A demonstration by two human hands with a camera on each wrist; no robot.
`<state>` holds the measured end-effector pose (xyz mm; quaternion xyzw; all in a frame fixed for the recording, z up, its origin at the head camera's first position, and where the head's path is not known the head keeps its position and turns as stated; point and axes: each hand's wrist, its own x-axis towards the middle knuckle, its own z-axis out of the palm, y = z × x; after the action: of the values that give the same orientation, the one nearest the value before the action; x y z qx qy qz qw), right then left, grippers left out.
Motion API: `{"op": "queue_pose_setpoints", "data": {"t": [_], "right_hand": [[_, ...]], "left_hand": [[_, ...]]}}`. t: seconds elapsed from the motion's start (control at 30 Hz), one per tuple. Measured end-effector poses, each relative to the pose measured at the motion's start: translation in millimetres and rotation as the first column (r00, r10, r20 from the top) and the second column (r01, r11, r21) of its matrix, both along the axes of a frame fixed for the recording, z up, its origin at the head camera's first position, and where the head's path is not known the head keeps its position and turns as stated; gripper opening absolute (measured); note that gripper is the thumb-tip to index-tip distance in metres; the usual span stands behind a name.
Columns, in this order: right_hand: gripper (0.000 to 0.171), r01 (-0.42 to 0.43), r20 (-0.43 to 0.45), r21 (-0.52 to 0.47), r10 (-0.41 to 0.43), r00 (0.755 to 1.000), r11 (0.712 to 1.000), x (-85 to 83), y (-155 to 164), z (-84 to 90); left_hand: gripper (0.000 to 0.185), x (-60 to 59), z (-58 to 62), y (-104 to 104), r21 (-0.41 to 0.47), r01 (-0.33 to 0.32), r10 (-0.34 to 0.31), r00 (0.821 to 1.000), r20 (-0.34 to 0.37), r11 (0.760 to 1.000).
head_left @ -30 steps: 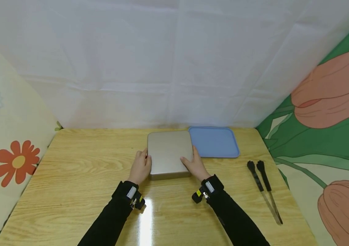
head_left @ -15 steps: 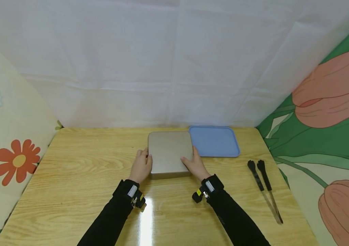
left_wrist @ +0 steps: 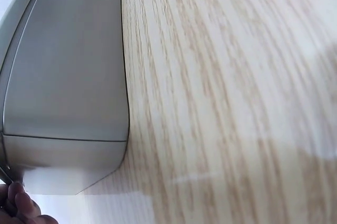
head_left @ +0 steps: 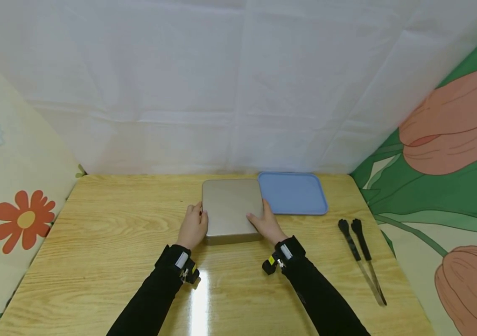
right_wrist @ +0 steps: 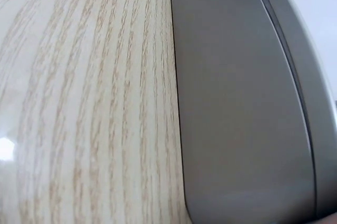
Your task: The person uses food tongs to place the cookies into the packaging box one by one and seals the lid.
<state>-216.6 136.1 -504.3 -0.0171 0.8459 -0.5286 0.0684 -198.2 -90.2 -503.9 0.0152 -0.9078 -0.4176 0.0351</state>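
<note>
A silver-grey metal box (head_left: 232,207) with a lid sits on the wooden table in the head view. My left hand (head_left: 193,227) holds its left side, the thumb along the near left edge. On the opposite side my right hand (head_left: 268,225) grips the box, with the thumb over the top edge. Fingertips (left_wrist: 26,205) of the left hand touch the box near the lid's rim in the left wrist view. A seam runs round the box (right_wrist: 237,103) under the lid in the right wrist view. The lid hides whatever may be inside.
Close behind the box's right side lies a blue tray (head_left: 293,193). Tongs (head_left: 362,261) with black ends and metal arms lie on the right of the table (head_left: 116,242). A white cloth (head_left: 158,84) hangs behind; printed panels flank both sides.
</note>
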Motion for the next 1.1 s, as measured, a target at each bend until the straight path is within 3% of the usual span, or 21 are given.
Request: {"op": "queue_pose_setpoints", "data": {"t": [0.83, 1.1], "right_hand": [[0.074, -0.014, -0.030, 0.000, 0.014, 0.999, 1.000, -2.0, 0.1, 1.7], [0.075, -0.003, 0.040, 0.014, 0.003, 0.999, 1.000, 4.3, 1.4, 4.9]], "left_hand": [[0.045, 0.0, -2.5, 2.0, -0.002, -0.011, 0.011, 1.000, -0.021, 1.000], [0.047, 2.3, 0.6, 0.2, -0.030, -0.003, 0.002, 1.000, -0.018, 1.000]]}}
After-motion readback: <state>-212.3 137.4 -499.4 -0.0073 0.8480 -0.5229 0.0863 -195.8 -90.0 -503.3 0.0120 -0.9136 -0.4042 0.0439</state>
